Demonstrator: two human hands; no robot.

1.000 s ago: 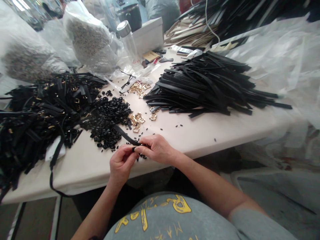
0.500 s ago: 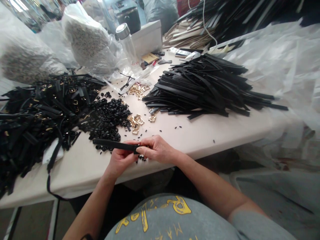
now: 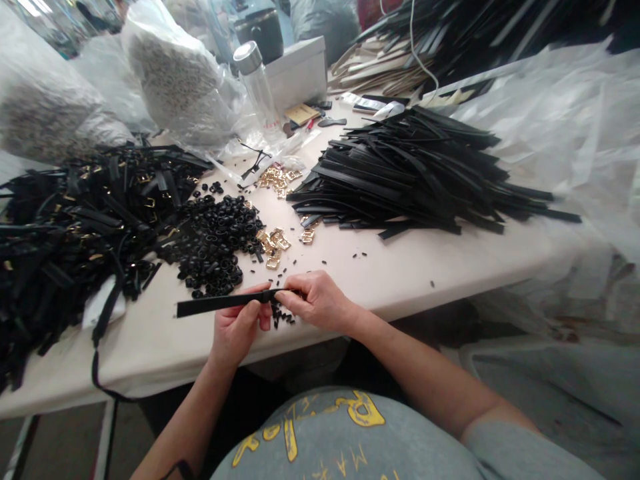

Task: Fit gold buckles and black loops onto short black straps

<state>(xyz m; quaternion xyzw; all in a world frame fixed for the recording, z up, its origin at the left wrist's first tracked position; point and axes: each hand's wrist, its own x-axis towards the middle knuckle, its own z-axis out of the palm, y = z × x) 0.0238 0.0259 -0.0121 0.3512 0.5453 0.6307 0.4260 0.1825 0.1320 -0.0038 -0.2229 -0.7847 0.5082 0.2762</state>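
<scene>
A black strap (image 3: pixel 210 304) is stretched between my two hands above the front edge of the table. My left hand (image 3: pixel 237 325) pinches it from below, thumb on top, near a small black loop (image 3: pixel 266 295) around the strap. My right hand (image 3: pixel 313 300) grips the strap's right end, which its fingers mostly hide. Just beyond my hands lies a heap of small black loops (image 3: pixel 213 233). Gold buckles (image 3: pixel 274 241) are scattered beside that heap. Small black bits (image 3: pixel 283 317) lie on the table under my hands.
At left is a tangled pile of black straps with gold buckles (image 3: pixel 90 207). A large stack of plain black strips (image 3: pixel 400 177) lies at right. Behind stand filled plastic bags (image 3: pixel 170 80), a glass bottle (image 3: pixel 257 83) and a white box (image 3: pixel 297 73). The table's front edge (image 3: pixel 400 308) runs before me.
The strap's free left end has swung lower and toward me. My left hand has shifted its hold, its thumb now on top of the strap. My right hand has barely moved.
</scene>
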